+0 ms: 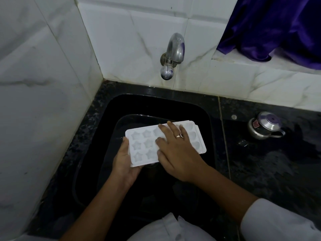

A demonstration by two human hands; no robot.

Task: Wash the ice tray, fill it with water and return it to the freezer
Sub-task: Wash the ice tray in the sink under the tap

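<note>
**A:** Where is the ice tray sitting right now?

**B:** The white ice tray [140, 145] is hovering over the black sink [191, 108], below and in front of the wall tap [174, 49], with its cells facing up. I am seeing star-shaped cells at its left end and rounder ones at its right.

**A:** How are the hands holding it?

**B:** The left hand [124, 159] is gripping the tray's left short end. Its thumb [125, 140] is lying along the rim, and the palm and fingers are cupping underneath. The right hand [175, 153], wearing a ring [179, 135], is lying on top. Its fingers [162, 128] are straight and spread, pressing on the middle cells and grasping nothing.

**A:** So the washing is going on?

**B:** I am judging so, since it is looking like a rub across the cells. No stream is showing from the tap, though in this dim light I am not being certain.

**A:** What is making this step go well?

**B:** Working the fingertips into each cell, the star points especially, since dirt is likely lodging in those corners. The left hand should be bracing firmly, because a wet plastic tray is probably feeling slippery and flexing under pressure. Holding it low over the sink is limiting splashes onto the dark counter [260, 162], where a small steel pot [264, 126] is standing well apart. A thorough rinse should be coming before any filling.
</note>
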